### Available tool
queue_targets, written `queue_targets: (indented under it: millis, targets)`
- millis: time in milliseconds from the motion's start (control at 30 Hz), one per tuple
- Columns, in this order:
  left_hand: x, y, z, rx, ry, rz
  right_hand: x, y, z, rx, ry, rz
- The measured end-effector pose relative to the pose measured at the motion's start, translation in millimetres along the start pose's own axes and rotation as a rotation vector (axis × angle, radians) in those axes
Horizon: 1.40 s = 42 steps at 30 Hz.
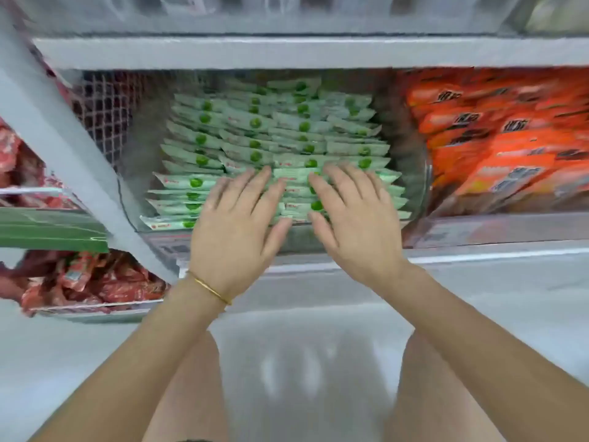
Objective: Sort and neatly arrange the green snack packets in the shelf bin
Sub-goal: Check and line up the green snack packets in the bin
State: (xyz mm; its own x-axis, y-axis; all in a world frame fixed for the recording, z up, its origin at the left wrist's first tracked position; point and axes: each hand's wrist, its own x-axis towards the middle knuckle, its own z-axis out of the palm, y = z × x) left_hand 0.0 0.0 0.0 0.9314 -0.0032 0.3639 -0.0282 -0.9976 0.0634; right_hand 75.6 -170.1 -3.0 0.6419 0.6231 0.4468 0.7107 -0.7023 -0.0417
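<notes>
Packets (255, 141) beneath left hand (237, 232), right hand (353, 223)

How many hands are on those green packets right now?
2: the left hand rests flat on the front green packets, left of centre; the right hand rests flat beside it. No other shows.

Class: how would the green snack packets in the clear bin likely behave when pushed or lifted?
Probably light and floppy: the green snack packets are thin, flat sachets. Likely slippery: smooth wrappers overlap in rows, so a push may slide several together.
</notes>
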Motion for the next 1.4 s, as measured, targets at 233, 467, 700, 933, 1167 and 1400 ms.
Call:
queue_targets:
  millis: [233,467,700,933,1167,1400]
  targets:
    - [-21,-1,1,0.055,0.018,-0.001,-28,-10,7,0.168,0.213,-0.052]
    - [-31,-12,-6,0.096,-0.031,-0.074,-28,-16,5,0.216,0.156,0.006]
    - [-28,-11,3,0.058,0.107,-0.121,-22,-12,13,0.268,0.269,0.019]
    - [-28,-9,-14,-0.03,0.243,-0.196,-15,-18,1,0.332,0.367,-0.004]
    - [-45,1,-13,-0.066,0.204,-0.168,-51,-17,-10,0.357,0.217,-0.02]
    - [-48,-21,-28,-0.204,0.265,-0.098,-38,-26,-26,0.48,0.291,0.035]
